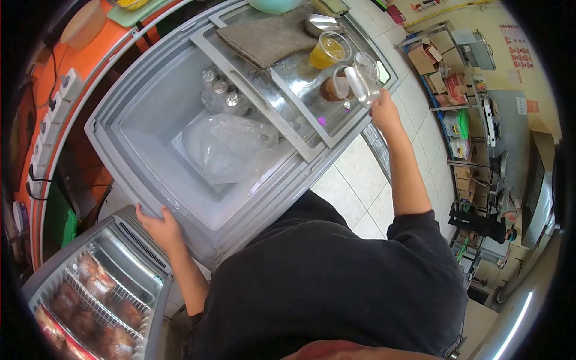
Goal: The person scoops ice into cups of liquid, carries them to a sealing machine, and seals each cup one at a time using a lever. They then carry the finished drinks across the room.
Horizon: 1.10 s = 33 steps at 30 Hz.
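Observation:
My right hand [386, 113] is closed around a clear plastic cup [362, 87], held tilted over the right end of the chest freezer [153, 191]. Beside it stand a cup of yellow drink [329, 53], a cup of brown drink [333, 90] and another clear cup [366, 65], all on the freezer's glass lid [297, 69]. My left hand [161, 228] rests on the freezer's near left rim, fingers apart, holding nothing. Inside the open half lie a clear plastic bag [225, 147] with pale contents and several bottles [219, 90].
A brown folded cloth [270, 37] and a metal scoop [323, 24] lie on the lid. To the lower left is a second freezer [99, 288] with packed meat in wire baskets. An orange counter [90, 42] with power strips runs along the left; loaded shelves [447, 108] stand right.

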Tool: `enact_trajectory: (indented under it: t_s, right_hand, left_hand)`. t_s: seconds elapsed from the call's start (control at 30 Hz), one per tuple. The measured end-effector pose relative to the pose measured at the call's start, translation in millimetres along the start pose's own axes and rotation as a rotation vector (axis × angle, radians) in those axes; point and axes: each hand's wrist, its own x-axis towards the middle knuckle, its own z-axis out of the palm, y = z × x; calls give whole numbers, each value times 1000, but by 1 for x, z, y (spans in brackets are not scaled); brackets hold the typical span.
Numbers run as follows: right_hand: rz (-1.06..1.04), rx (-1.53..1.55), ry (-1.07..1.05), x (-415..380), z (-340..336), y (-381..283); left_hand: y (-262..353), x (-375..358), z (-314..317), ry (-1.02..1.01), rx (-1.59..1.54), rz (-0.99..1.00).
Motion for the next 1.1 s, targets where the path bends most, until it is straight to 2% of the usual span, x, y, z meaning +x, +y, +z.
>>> enact_trajectory:
  t_s: [0.03,0.13,0.23,0.3,0.37,0.47,0.57,0.6,0.63,0.7,0.77,0.8,0.87,0.9,1.0,1.1]
  right_hand:
    - [24,3,24,3,2,1]
    - [72,309,118,1,-26,-23]
    - [58,234,13,-7,-18,-33]
    - [8,30,-73,-2,8,-18]
    - [87,271,-15,6,9,-10]
    - [77,578,85,0,-14,-39]
    - [-74,293,66,-7,-3,-35]
    - [-231,-16,110,13,23,2]
    - [-286,-126,116,6,29,-2]
    - [-26,328,12,6,13,-19]
    - [-89,206,169,24,-28,-21]
    - [-100,145,237,31,-50,-13]
    - [-284,45,191,49,-91,-11]
    - [-202,-146,122,50,-110,-18]
    - [-288,-379,-2,70,-128,-20]
    - [-307,-506,-113,93,-127,-30]
  left_hand:
    - [-1,2,0,4,-1,16]
    - [0,3,-3,-42,-22,-42]
    - [18,2,-8,-59,14,-109]
    - [13,2,-6,-27,24,-82]
    - [7,3,-2,-4,22,-65]
    - [-4,5,0,-7,-35,-75]
    - [-4,14,-1,-37,-174,-111]
    - [-3,15,-3,-44,-206,-124]
    - [-3,18,-5,-51,-240,-133]
    - [-21,28,0,-58,-256,-109]
    - [-35,29,2,-81,-232,-77]
    - [-19,26,-4,-93,-177,-127]
    - [-19,23,-6,27,127,24]
    - [-16,23,-4,94,271,102]
    - [32,13,10,245,356,294]
    - [108,-5,48,46,110,506]
